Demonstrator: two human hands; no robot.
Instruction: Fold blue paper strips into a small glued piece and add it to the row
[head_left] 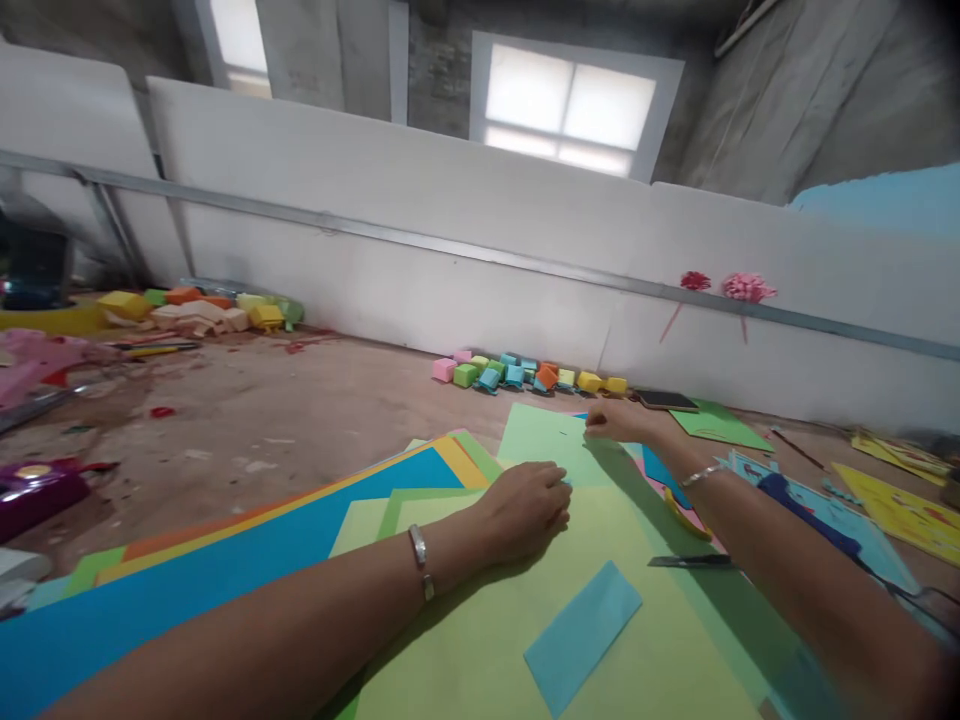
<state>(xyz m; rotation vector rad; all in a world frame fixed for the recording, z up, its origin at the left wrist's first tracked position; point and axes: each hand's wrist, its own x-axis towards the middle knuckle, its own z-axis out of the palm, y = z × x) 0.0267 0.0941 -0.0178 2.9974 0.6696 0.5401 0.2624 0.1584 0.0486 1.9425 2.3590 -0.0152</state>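
My left hand (525, 508) rests on the pale green paper (465, 620), its fingers curled together. A trace of light blue shows at its fingertips, too small to name. Farther off, my right hand (616, 420) is closed in a pinch above the far part of a light green sheet (536, 432); whatever its fingers hold is hidden. A folded light blue paper strip (583, 635) lies on the pale green paper nearer to me. To its right is a thin dark blade or scissors (686, 562), partly behind my right forearm.
Blue sheets (300, 530) and other coloured sheets fan out at left. Small paper cubes (517, 372) line the white wall panel (420, 280), with more cubes (217, 308) at far left. A pink glue gun (37, 360), a purple object (45, 495) and a dark phone (666, 400) lie around.
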